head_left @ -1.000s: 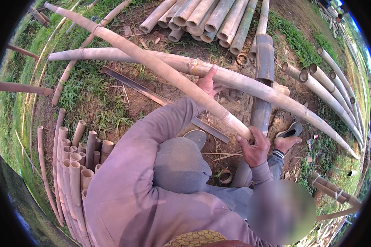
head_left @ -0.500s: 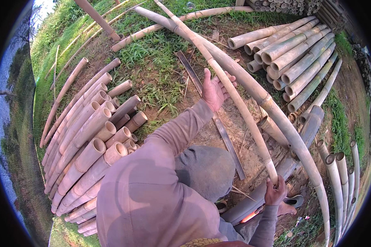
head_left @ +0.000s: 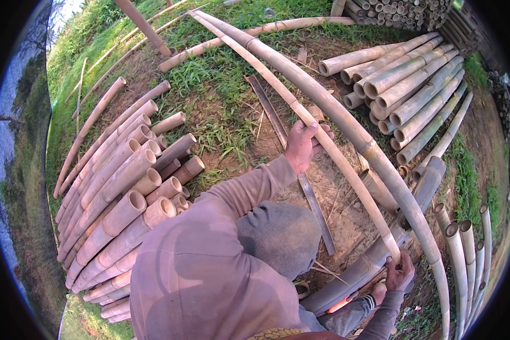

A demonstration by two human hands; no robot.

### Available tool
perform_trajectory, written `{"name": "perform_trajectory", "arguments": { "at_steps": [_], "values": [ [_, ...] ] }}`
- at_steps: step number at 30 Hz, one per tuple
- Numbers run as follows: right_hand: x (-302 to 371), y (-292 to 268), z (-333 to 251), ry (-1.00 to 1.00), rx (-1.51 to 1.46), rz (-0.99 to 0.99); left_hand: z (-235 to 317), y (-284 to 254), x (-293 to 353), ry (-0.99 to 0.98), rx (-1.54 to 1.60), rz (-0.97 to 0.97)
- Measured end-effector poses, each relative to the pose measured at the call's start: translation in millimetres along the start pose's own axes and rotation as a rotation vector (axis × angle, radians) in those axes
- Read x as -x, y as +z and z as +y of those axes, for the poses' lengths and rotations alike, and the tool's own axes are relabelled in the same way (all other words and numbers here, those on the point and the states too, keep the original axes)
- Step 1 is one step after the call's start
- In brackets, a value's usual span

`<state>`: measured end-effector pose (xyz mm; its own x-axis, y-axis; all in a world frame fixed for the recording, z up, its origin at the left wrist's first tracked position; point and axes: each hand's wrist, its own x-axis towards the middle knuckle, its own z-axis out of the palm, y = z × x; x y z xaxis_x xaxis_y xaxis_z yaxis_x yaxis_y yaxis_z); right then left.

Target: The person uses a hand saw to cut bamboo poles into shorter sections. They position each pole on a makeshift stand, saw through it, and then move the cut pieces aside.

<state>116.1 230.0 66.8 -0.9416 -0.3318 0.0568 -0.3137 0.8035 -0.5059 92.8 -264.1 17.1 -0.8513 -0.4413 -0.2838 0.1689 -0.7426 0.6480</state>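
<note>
The person's own body fills the lower centre: a grey-brown sleeve and a knitted cap hide most of the ground beneath, and the lower end of the split bamboo strip (head_left: 300,170) lying on the soil passes out of sight near the cap. The thin bamboo pole (head_left: 345,170) runs from the top centre down to the lower right; its far end is cut off by the upper rim. The left hand (head_left: 301,146) is wrapped over this pole about midway, fingers curled round it, grip closed on the pole; the palm side is not visible. The right hand (head_left: 399,272) meets the pole's lower end, fingers bent about it, grip clamped there, though part of the hand is hidden behind the end of the pole. A thicker bamboo pole (head_left: 379,164) lies just beside it to the right, bending down to the lower edge. A dark bamboo log (head_left: 374,255) lies under both near the right hand; something orange-red shows at its lower end, too small to identify. Stacked cut bamboo (head_left: 124,192) lies at left, a second stack (head_left: 413,90) at upper right, on grass and bare earth.
</note>
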Motion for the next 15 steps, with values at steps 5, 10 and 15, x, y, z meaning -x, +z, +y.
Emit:
{"name": "perform_trajectory", "arguments": {
  "at_steps": [5, 10, 15],
  "values": [
    [4, -6, 0, 0.005, -0.002, 0.000, -9, 0, 1, 0.009, 0.018, -0.049],
    [3, -16, -8, -0.052, -0.004, -0.014, -9, -1, 10, -0.016, 0.037, -0.062],
    [23, -32, 15, -0.049, 0.022, 0.027, -25, 12, 12, -0.023, 0.045, -0.145]
  ]
}}
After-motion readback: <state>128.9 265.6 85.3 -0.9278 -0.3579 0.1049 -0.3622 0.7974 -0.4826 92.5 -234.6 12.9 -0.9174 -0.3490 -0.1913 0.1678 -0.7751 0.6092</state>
